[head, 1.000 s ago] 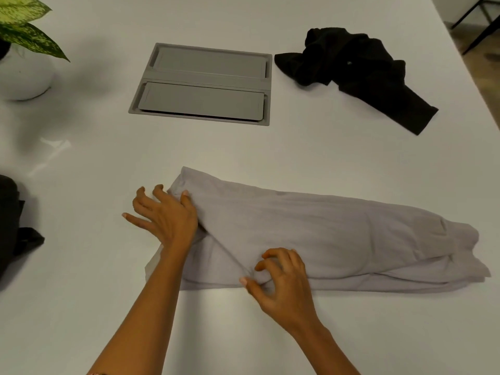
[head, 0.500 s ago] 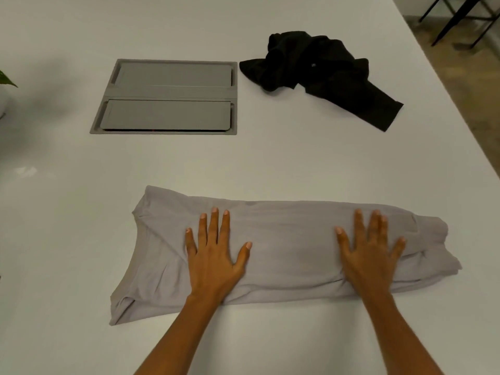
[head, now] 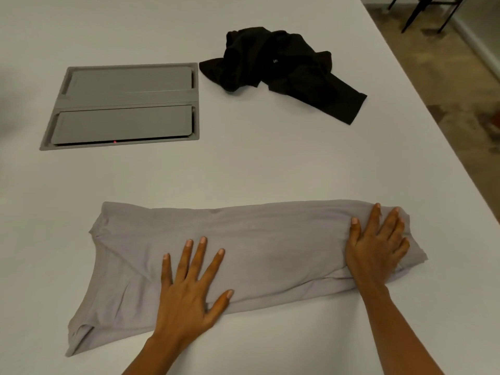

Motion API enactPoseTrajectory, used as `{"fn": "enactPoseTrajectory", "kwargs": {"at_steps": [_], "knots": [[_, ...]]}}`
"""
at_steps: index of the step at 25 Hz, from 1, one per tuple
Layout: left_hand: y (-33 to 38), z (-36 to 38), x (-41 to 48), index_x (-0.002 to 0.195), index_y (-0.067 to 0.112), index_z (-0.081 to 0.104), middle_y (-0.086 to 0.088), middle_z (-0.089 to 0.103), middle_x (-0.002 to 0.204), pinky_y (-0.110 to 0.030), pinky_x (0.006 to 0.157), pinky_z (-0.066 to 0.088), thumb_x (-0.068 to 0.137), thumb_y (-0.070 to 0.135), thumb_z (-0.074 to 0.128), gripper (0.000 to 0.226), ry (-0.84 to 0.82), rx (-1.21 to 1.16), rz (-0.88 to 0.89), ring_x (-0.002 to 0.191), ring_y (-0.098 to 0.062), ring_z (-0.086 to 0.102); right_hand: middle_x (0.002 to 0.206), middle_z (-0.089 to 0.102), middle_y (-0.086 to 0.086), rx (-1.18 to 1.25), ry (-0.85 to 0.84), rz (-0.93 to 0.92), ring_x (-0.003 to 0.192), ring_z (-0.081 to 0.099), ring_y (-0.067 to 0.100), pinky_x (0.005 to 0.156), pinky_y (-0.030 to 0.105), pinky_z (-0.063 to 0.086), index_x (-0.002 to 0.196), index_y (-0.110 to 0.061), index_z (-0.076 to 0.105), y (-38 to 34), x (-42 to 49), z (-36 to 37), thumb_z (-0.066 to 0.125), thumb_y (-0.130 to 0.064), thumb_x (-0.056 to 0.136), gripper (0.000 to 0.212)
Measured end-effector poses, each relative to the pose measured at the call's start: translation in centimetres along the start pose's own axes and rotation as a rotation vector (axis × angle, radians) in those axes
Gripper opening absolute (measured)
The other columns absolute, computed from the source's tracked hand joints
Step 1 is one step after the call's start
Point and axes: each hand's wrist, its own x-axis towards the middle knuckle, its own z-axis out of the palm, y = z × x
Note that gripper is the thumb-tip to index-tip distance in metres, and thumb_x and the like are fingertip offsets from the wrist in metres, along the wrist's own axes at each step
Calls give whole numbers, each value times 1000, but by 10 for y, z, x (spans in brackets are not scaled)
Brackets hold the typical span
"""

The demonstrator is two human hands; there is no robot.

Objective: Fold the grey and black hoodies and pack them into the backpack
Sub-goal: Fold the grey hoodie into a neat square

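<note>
Hands flat on grey hoodie [head: 257, 244], folded into a long strip on white table [head: 270, 163].
Left hand [head: 189, 296] presses it with fingers spread; right hand [head: 378, 244] covers its right end; black hoodie [head: 284, 71] lies crumpled beyond.

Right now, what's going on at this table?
A person is folding the grey hoodie on the white table. It lies as a long band across the near side. The left hand presses flat on its near edge, the right hand on its right end. The black hoodie lies crumpled at the far side, untouched, beside a grey recessed panel. No backpack is in view.
</note>
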Motion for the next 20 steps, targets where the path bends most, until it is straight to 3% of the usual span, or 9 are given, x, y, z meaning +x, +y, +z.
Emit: {"fn": "enactPoseTrajectory", "kwargs": {"at_steps": [5, 8, 11, 16, 18, 20], "knots": [[18, -15, 16, 156, 28, 22, -7, 9, 165, -66, 115, 1, 85, 75, 36, 85, -21, -19, -29, 151, -36, 6, 159, 22, 20, 119, -28, 25, 144, 22, 38, 109, 60, 22, 152, -19, 27, 0, 5, -9, 25, -59, 96, 69], [63, -14, 59, 157, 26, 15, -5, 3, 165, -61, 116, -2, 90, 72, 33, 83, -34, -86, 63, 152, -32, -1, 157, 26, 19, 190, -47, 122, 144, 21, 38, 109, 59, 19, 151, -17, 26, 12, 22, -28, 32, -67, 87, 82], [120, 9, 111, 157, 23, 13, -5, 2, 165, -61, 116, 4, 92, 69, 30, 81, -97, -126, 195, 152, -28, -6, 154, 29, 21, 225, -196, 299, 141, 23, 42, 108, 62, 19, 153, -14, 19, 27, 39, -50, 45, -83, 74, 108], [204, 44, 155, 158, 20, 7, -6, -3, 165, -64, 115, 5, 93, 72, 14, 84, -157, -65, 330, 151, -26, -10, 149, 38, 18, 398, -458, 436, 135, 36, 41, 107, 58, 35, 149, -11, 27, 49, 68, -65, 68, -83, 55, 125], [217, 50, 159, 158, 21, 4, -6, -5, 165, -65, 115, 2, 94, 71, 18, 83, -144, -29, 335, 151, -26, -10, 146, 43, 18, 525, -554, 495, 131, 43, 39, 103, 52, 41, 145, -6, 35, 51, 79, -73, 76, -73, 57, 118], [218, 51, 160, 158, 26, 3, -6, -5, 165, -66, 114, 2, 95, 70, 21, 79, -121, -13, 357, 151, -27, -9, 144, 46, 20, 616, -656, 521, 127, 47, 39, 95, 45, 44, 141, -1, 41, 49, 88, -80, 76, -57, 70, 97]]}}
